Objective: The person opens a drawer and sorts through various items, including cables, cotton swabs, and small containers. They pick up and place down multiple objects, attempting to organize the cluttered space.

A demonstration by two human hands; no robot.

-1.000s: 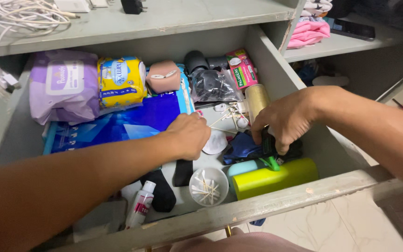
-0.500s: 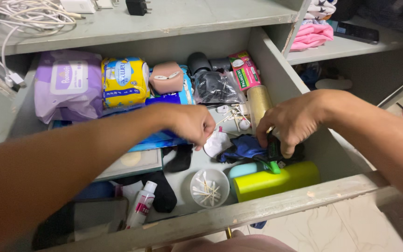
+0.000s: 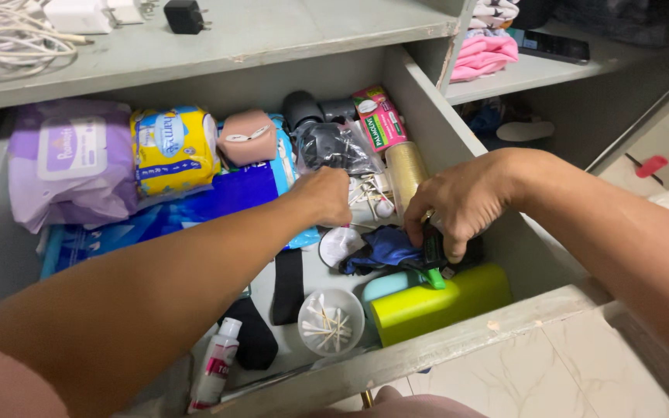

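Both hands were inside an open grey drawer [image 3: 458,333], reaching in over its front edge. The left hand [image 3: 325,193] lay near the drawer's middle, fingers curled down over loose cotton swabs [image 3: 365,190] and the edge of a blue pack [image 3: 195,209]; whether it pinched anything could not be told. The right hand [image 3: 458,203] sat close to the right wall, fingers clenched on a small black thing with a green part [image 3: 432,255], which rested on dark blue cloth [image 3: 381,246] just behind a lime-green case [image 3: 439,300] at the front right corner. A tan roll [image 3: 406,170] stood against the right wall, just behind that hand.

Along the back edge, from left to right, lay a purple wipes pack [image 3: 67,159], a yellow wipes pack [image 3: 172,147], a pink pouch [image 3: 248,137], a clear bag of dark things [image 3: 334,147] and a pink box [image 3: 379,116]. Near the front edge stood a round cup of swabs [image 3: 331,321], beside the lime-green case, with a black strip [image 3: 288,285] behind it and a small white bottle [image 3: 214,364] towards the front left. A white round pad [image 3: 338,244] lay between the two hands.

On the shelf above the drawer lay white cables [image 3: 5,42] and a black plug [image 3: 183,15]. Pink cloth [image 3: 482,56] and a phone [image 3: 547,46] lay on a shelf to the right.
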